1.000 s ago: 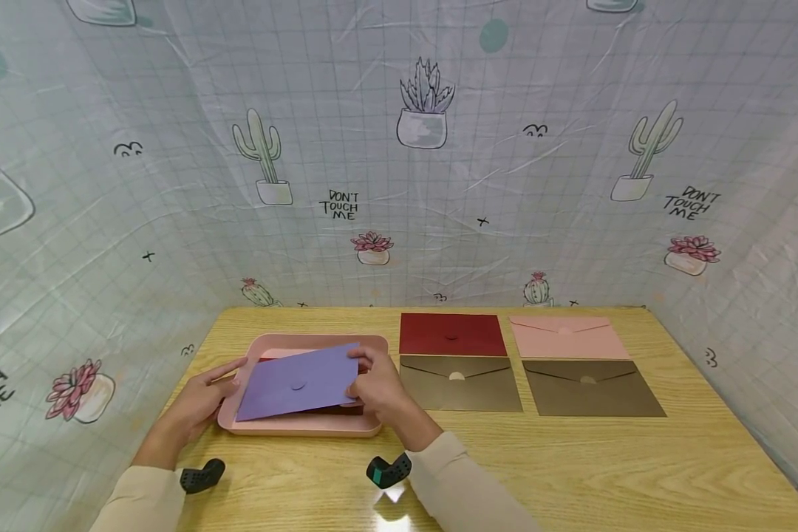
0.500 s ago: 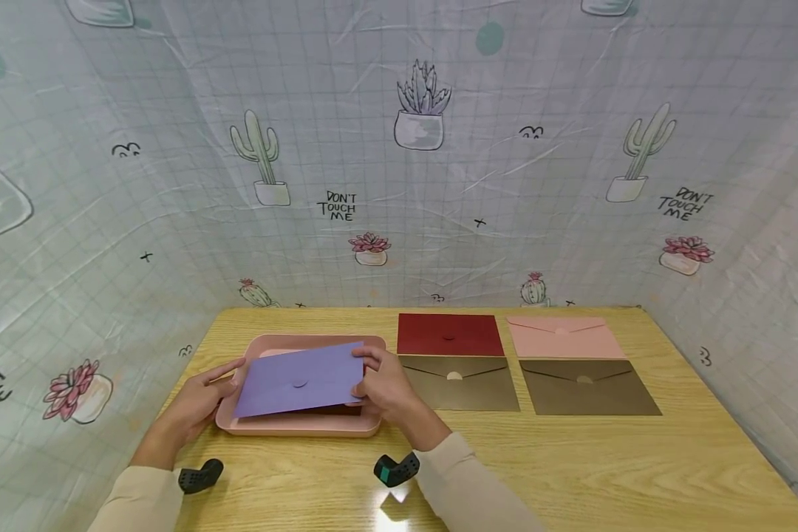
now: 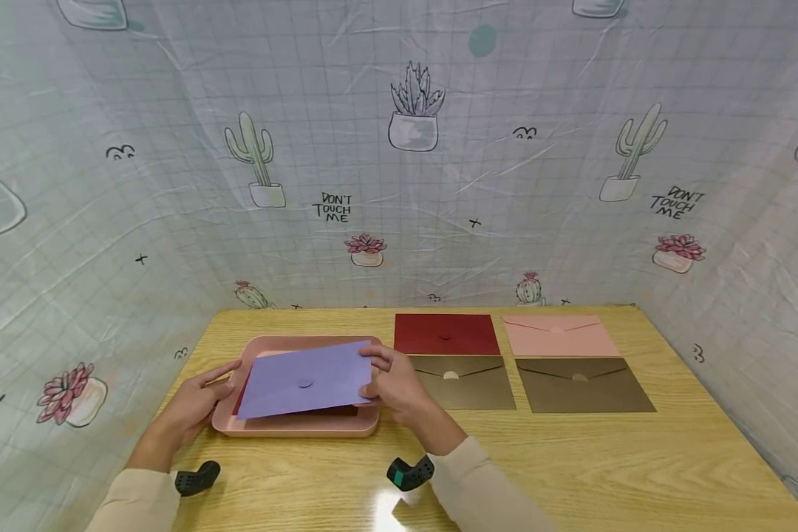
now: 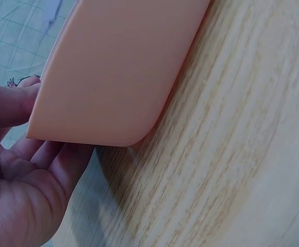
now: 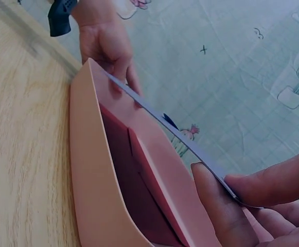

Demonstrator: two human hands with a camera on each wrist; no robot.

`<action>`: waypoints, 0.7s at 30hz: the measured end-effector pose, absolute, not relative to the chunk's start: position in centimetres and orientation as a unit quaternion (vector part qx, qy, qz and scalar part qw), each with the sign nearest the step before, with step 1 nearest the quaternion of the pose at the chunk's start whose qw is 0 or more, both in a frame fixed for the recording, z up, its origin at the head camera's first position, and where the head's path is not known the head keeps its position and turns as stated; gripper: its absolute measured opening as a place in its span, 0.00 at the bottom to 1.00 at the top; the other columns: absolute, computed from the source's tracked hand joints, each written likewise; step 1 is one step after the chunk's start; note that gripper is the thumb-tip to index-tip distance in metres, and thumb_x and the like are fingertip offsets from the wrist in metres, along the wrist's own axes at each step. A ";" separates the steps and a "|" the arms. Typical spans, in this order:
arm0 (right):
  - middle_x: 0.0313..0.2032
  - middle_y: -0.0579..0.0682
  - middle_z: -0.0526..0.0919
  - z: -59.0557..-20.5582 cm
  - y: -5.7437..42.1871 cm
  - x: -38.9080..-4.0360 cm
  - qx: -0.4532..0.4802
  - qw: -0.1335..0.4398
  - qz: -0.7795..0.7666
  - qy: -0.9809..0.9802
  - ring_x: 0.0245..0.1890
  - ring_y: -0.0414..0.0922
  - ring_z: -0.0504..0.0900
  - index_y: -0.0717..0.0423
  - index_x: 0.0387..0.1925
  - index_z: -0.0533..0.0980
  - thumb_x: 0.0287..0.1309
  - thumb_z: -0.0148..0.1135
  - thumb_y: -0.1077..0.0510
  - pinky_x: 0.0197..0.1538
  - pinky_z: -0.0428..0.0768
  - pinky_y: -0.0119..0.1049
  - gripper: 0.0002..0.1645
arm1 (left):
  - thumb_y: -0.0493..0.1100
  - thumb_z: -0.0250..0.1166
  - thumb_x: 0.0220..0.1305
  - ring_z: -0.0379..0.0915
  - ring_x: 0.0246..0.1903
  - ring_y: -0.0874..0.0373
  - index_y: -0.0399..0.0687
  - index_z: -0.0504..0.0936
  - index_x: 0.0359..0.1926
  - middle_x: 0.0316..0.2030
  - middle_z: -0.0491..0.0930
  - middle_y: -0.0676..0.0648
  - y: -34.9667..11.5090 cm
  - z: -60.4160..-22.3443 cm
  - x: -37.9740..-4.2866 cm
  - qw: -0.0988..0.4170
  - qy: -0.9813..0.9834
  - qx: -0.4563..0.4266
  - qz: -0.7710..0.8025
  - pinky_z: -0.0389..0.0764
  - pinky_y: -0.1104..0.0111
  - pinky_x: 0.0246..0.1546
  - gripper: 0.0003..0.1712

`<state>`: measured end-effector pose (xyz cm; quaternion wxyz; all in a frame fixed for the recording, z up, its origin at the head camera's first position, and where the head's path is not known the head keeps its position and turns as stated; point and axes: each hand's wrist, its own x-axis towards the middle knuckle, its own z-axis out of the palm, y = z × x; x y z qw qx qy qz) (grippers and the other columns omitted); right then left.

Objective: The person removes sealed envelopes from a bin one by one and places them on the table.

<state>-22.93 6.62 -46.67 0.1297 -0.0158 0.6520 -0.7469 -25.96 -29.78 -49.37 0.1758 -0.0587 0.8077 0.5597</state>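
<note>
A purple envelope (image 3: 306, 380) slants over a pink tray (image 3: 295, 427), its right end raised. My right hand (image 3: 404, 388) pinches that end between thumb and fingers, as the right wrist view also shows. Beneath the purple envelope, a red one (image 5: 139, 175) lies inside the tray, mostly hidden in the head view. At the tray's left end, my left hand (image 3: 193, 406) grips the wall, with the thumb at the rim and the fingers against the outside. The left wrist view shows the tray's outer wall (image 4: 108, 72) beside the palm.
Right of the tray, envelopes lie flat in two rows: dark red (image 3: 445, 332) and light pink (image 3: 558, 336) behind, a bronze one (image 3: 465, 388) and a darker brown one (image 3: 585, 391) in front. A patterned cloth (image 3: 465, 177) hangs behind and beside the wooden table (image 3: 572, 465).
My right hand has drawn the purple envelope to the right, and a red edge now shows at its left end. The left hand stays on the tray; the head view has shifted slightly.
</note>
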 end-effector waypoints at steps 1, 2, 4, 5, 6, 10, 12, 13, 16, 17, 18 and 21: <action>0.62 0.62 0.82 -46.6 6.7 -22.9 -0.014 0.129 -0.748 0.651 0.40 0.44 0.84 0.61 0.68 0.74 0.52 0.60 0.84 0.37 0.89 0.37 0.40 | 0.38 0.47 0.82 0.47 0.81 0.32 0.48 0.49 0.84 0.82 0.44 0.27 -29.8 -49.4 -26.0 0.176 0.807 -0.058 0.561 0.74 0.58 0.69 0.35; 0.62 0.62 0.82 -46.6 6.9 -22.8 -0.012 0.128 -0.749 0.650 0.41 0.44 0.84 0.61 0.68 0.74 0.52 0.60 0.84 0.36 0.88 0.35 0.40 | 0.38 0.47 0.82 0.47 0.81 0.32 0.48 0.49 0.84 0.82 0.44 0.27 -29.8 -49.4 -26.0 0.176 0.807 -0.059 0.560 0.74 0.58 0.69 0.35; 0.62 0.62 0.82 -46.5 7.2 -22.7 -0.008 0.129 -0.753 0.646 0.41 0.44 0.85 0.61 0.67 0.74 0.51 0.60 0.84 0.37 0.88 0.35 0.41 | 0.38 0.47 0.82 0.46 0.81 0.31 0.48 0.49 0.84 0.81 0.44 0.27 -29.8 -49.4 -26.0 0.177 0.807 -0.060 0.561 0.71 0.55 0.69 0.35; 0.62 0.62 0.81 -46.5 7.3 -22.6 -0.007 0.129 -0.754 0.644 0.40 0.44 0.85 0.61 0.68 0.74 0.51 0.59 0.84 0.37 0.88 0.34 0.41 | 0.39 0.47 0.82 0.46 0.81 0.31 0.48 0.49 0.84 0.81 0.44 0.27 -29.8 -49.4 -26.0 0.177 0.806 -0.061 0.561 0.68 0.53 0.70 0.35; 0.63 0.62 0.81 -46.4 7.5 -22.6 -0.006 0.130 -0.755 0.643 0.39 0.44 0.85 0.61 0.68 0.74 0.52 0.59 0.84 0.37 0.88 0.34 0.41 | 0.38 0.47 0.81 0.46 0.80 0.30 0.48 0.49 0.84 0.81 0.44 0.27 -29.7 -49.4 -26.0 0.177 0.806 -0.062 0.561 0.66 0.51 0.70 0.35; 0.65 0.62 0.80 -46.2 8.4 -22.3 -0.008 0.132 -0.755 0.643 0.36 0.44 0.86 0.60 0.68 0.73 0.53 0.59 0.83 0.35 0.88 0.33 0.41 | 0.39 0.47 0.81 0.46 0.80 0.30 0.49 0.49 0.84 0.82 0.44 0.27 -29.6 -49.4 -26.0 0.178 0.807 -0.065 0.560 0.64 0.49 0.71 0.36; 0.66 0.61 0.79 -46.2 8.9 -22.3 -0.008 0.131 -0.753 0.645 0.35 0.44 0.86 0.59 0.69 0.73 0.54 0.59 0.83 0.35 0.87 0.33 0.40 | 0.38 0.47 0.81 0.47 0.80 0.30 0.49 0.48 0.84 0.82 0.44 0.27 -29.6 -49.4 -26.1 0.178 0.807 -0.068 0.559 0.64 0.48 0.72 0.36; 0.66 0.61 0.79 -46.2 9.1 -22.2 -0.006 0.130 -0.751 0.647 0.35 0.43 0.86 0.59 0.69 0.73 0.54 0.59 0.83 0.35 0.87 0.33 0.40 | 0.38 0.47 0.81 0.47 0.80 0.30 0.49 0.48 0.84 0.82 0.44 0.27 -29.6 -49.4 -26.1 0.178 0.807 -0.069 0.559 0.64 0.48 0.72 0.36; 0.66 0.61 0.80 -46.2 9.9 -22.2 -0.001 0.126 -0.748 0.652 0.36 0.44 0.87 0.58 0.68 0.74 0.54 0.60 0.83 0.37 0.89 0.36 0.40 | 0.38 0.46 0.81 0.47 0.80 0.31 0.49 0.48 0.84 0.82 0.44 0.28 -29.6 -49.4 -26.1 0.179 0.807 -0.071 0.559 0.65 0.48 0.72 0.36; 0.66 0.61 0.80 -46.2 10.1 -22.1 0.001 0.125 -0.747 0.652 0.36 0.45 0.87 0.58 0.68 0.74 0.54 0.60 0.83 0.37 0.90 0.37 0.41 | 0.38 0.46 0.81 0.47 0.80 0.30 0.49 0.48 0.84 0.82 0.44 0.27 -29.6 -49.4 -26.1 0.179 0.807 -0.071 0.558 0.65 0.48 0.72 0.36; 0.66 0.62 0.80 -46.2 10.4 -22.0 0.003 0.123 -0.747 0.653 0.37 0.45 0.87 0.58 0.68 0.74 0.54 0.60 0.83 0.38 0.90 0.38 0.41 | 0.39 0.46 0.82 0.47 0.80 0.30 0.49 0.48 0.84 0.81 0.44 0.27 -29.6 -49.3 -26.1 0.179 0.808 -0.069 0.557 0.65 0.48 0.72 0.36; 0.66 0.63 0.79 -46.2 11.1 -21.9 0.006 0.120 -0.747 0.653 0.38 0.47 0.87 0.59 0.69 0.73 0.53 0.60 0.83 0.40 0.91 0.41 0.41 | 0.39 0.46 0.82 0.48 0.80 0.30 0.50 0.48 0.84 0.82 0.43 0.27 -29.7 -49.1 -26.0 0.176 0.812 -0.069 0.553 0.68 0.50 0.71 0.35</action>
